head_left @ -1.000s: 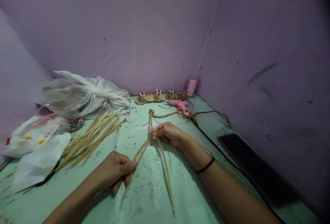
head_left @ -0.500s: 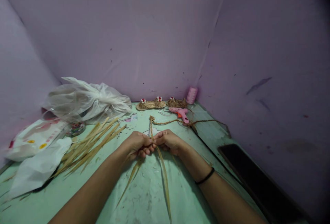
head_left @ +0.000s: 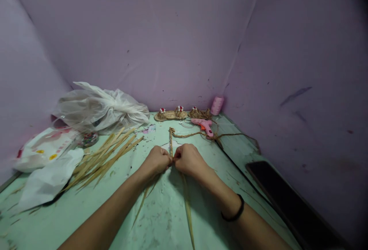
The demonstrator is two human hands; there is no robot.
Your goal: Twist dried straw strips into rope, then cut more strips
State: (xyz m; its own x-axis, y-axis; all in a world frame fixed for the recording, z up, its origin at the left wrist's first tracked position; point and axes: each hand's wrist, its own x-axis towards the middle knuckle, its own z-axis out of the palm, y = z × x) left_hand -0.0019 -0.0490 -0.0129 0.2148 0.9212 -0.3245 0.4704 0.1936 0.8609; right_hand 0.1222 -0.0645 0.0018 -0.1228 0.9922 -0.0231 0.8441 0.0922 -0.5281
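Both hands meet at the near end of a braided straw cord (head_left: 171, 142), which runs away from me across the green tabletop. My left hand (head_left: 158, 159) pinches the cord's end from the left, fingers closed. Right beside it my right hand (head_left: 188, 159) is closed on the same spot, its knuckles turned up. Loose leaf strips trail toward me: a thin strip (head_left: 141, 208) below the left hand and a longer strip (head_left: 188, 211) below the right. The fingertips hide where the strips join the cord.
On the left lie dry leaf strips (head_left: 106, 158), a tied white plastic bag (head_left: 115, 108) and a white packet (head_left: 48, 148). Beyond the hands are woven slippers (head_left: 171, 115), a pink glue gun (head_left: 204, 124) and a pink thread spool (head_left: 217, 106). A dark flat object (head_left: 276, 188) lies right.
My right hand has rolled over, so its back now faces up; both hands stay together at the cord's end. The view has shifted slightly.
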